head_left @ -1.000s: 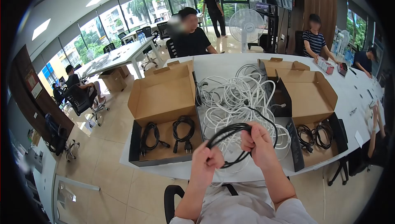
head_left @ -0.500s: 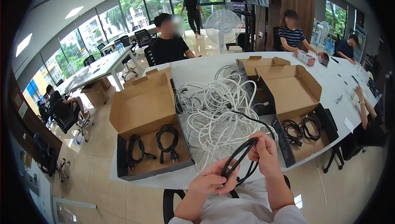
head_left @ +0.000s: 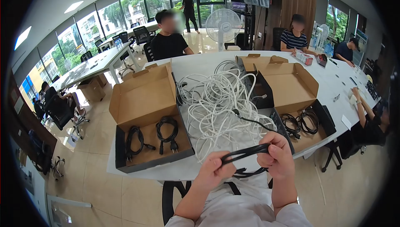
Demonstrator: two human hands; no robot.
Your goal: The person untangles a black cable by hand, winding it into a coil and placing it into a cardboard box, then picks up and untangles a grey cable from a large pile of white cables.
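Note:
A looped black power cable (head_left: pixel 245 153) is stretched between my two hands in front of my lap. My left hand (head_left: pixel 216 170) closes round its left end, and my right hand (head_left: pixel 276 155) grips the right side. One end of the cable runs up to a black plug (head_left: pixel 236 112) on the pile of tangled white cables (head_left: pixel 216 106). To the left, an open cardboard box (head_left: pixel 155 165) holds two coiled black power cables (head_left: pixel 167 131). Another open box (head_left: pixel 298 146) on the right also holds coiled black cables (head_left: pixel 309 120).
Behind the right box stands a further open box (head_left: pixel 266 89). Several people sit around the white table (head_left: pixel 196 62), one across from me and others to the right. A white fan (head_left: pixel 223 25) stands beyond the table. A chair armrest (head_left: pixel 168 202) is at my left side.
My hands have moved apart and levelled out, pulling the cable loops into a flatter, wider bundle. The left hand's fingers have closed more tightly. The view has shifted slightly.

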